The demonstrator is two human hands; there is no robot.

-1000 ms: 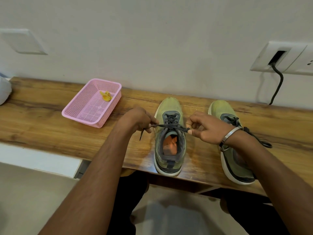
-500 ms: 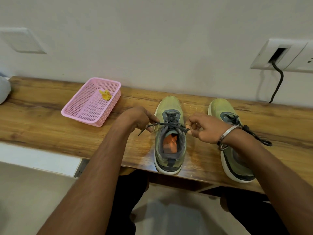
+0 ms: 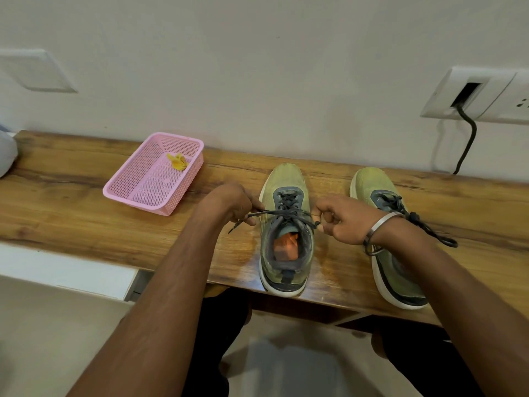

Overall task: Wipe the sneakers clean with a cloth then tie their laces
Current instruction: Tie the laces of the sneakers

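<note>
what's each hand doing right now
Left hand: pinching one end of the lace of the left sneaker.
Right hand: pinching the other end.

Even, soft indoor light, moderately bright; source not visible. Pale glare patch on the glossy brown wooden shelf (image 3: 329, 270) beside the olive-green sneaker with orange insole (image 3: 286, 224). Faint shadow beside the black cable (image 3: 469, 138) on the off-white wall (image 3: 257, 67). Wide-angle bending curves the shelf edge. Forearms nearest the lens slightly soft; centre sharp.
</note>
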